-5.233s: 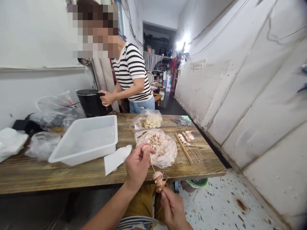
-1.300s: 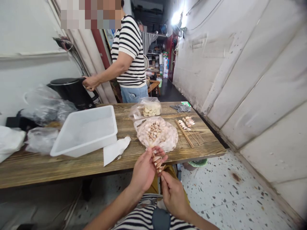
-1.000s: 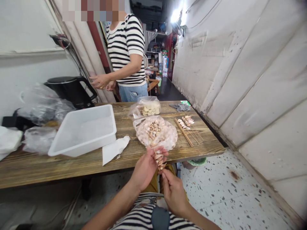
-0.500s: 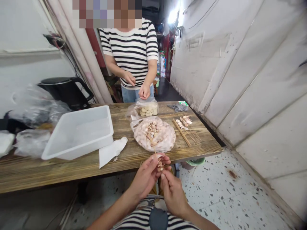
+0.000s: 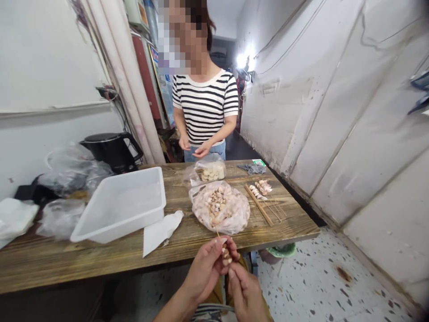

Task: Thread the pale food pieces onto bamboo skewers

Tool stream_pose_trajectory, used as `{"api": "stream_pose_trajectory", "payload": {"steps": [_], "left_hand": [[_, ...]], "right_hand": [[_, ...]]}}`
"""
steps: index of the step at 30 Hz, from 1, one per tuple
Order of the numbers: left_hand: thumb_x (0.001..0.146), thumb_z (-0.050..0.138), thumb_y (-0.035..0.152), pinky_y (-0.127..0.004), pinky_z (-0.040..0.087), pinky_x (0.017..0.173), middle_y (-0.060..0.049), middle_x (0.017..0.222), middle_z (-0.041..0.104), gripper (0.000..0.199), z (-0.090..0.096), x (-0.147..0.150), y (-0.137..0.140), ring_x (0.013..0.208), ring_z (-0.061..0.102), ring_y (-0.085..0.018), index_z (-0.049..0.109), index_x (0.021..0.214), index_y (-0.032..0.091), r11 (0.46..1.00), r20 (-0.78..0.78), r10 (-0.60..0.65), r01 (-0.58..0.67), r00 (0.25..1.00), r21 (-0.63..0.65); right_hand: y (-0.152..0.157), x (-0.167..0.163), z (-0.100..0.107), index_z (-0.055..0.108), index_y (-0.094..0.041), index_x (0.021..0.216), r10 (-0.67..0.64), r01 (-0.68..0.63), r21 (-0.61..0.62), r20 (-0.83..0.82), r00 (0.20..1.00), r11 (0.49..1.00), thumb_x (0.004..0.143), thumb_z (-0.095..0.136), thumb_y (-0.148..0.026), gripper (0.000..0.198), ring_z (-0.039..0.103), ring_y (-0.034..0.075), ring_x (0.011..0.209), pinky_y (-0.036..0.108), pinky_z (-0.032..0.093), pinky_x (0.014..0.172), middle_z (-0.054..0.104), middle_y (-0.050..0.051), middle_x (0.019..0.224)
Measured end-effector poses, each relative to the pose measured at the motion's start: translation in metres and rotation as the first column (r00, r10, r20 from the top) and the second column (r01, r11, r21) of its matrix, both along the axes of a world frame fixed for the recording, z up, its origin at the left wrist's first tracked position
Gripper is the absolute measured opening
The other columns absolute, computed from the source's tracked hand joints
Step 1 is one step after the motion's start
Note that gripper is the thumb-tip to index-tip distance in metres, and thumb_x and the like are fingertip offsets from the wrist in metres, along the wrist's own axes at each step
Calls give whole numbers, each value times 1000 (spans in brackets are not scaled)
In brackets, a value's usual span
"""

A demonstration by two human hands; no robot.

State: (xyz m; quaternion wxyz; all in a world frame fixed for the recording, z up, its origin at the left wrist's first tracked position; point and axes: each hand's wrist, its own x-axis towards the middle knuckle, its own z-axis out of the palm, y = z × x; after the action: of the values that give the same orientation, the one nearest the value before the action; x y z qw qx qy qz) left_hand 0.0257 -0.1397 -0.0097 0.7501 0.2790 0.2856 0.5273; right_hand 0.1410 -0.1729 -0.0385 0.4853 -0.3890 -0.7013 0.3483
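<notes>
My left hand [image 5: 206, 268] is closed round a thin wooden skewer [image 5: 217, 231], whose bare far end sticks out toward the table. Small pinkish-brown pieces [image 5: 227, 258], resembling garlic cloves, are threaded on it between my hands. My right hand [image 5: 246, 290] is closed, thumb and finger pinching at the near end of these pieces; what lies between the fingertips is hidden. Just beyond, on the table, an open plastic bag [image 5: 239, 214] holds many similar pieces [image 5: 217, 201]. To its right lie loaded skewers [image 5: 263, 188] beside a bundle of bare sticks [image 5: 259, 205].
A white plastic tub [image 5: 117, 232] and a paper sheet [image 5: 161, 232] occupy the wooden table's [image 5: 67, 268] left. Behind them are a black kettle [image 5: 112, 152] and crumpled plastic bags [image 5: 60, 219]. Opposite stands a person in a striped shirt [image 5: 208, 112], near a bag of pale pieces [image 5: 212, 171].
The view has tilted up and shifted left, so the table sits lower and farther right. Both my hands keep their hold at the skewer. The other person's hands have moved apart slightly.
</notes>
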Motion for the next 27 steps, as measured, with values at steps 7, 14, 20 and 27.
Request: {"api": "stream_pose_trajectory", "payload": {"steps": [7,14,20,27], "left_hand": [[80,59,32,-29,48,77,-7,84,65,22,5,-7,4,80,62,-17,65,86,12,995,5,102,-102,995,17],[77,62,34,-38,46,90,-3,77,65,24,2,-11,12,71,61,-12,66,83,11,978,35,211,-211,977,-10],[77,58,45,-42,46,90,-11,106,64,40,-1,-12,12,99,58,-22,64,102,14,996,34,83,-83,996,18],[81,57,34,-37,44,91,-9,99,66,25,-8,7,-5,94,61,-20,65,95,14,1000,-41,0,0,999,-2]], "right_hand": [[-6,3,7,53,-18,84,-77,56,133,158,984,990,90,33,-16,21,56,14,60,20,43,57,58,3,68],[-6,4,14,54,-16,90,-37,-1,174,215,976,985,89,33,-10,22,60,13,62,19,45,59,63,5,73],[0,4,10,54,-16,90,-126,91,156,235,964,984,90,33,-12,22,60,14,62,21,45,58,63,5,73],[3,6,10,55,-16,90,-145,123,114,213,966,986,90,33,-13,22,61,15,68,22,46,63,64,7,78]]}}
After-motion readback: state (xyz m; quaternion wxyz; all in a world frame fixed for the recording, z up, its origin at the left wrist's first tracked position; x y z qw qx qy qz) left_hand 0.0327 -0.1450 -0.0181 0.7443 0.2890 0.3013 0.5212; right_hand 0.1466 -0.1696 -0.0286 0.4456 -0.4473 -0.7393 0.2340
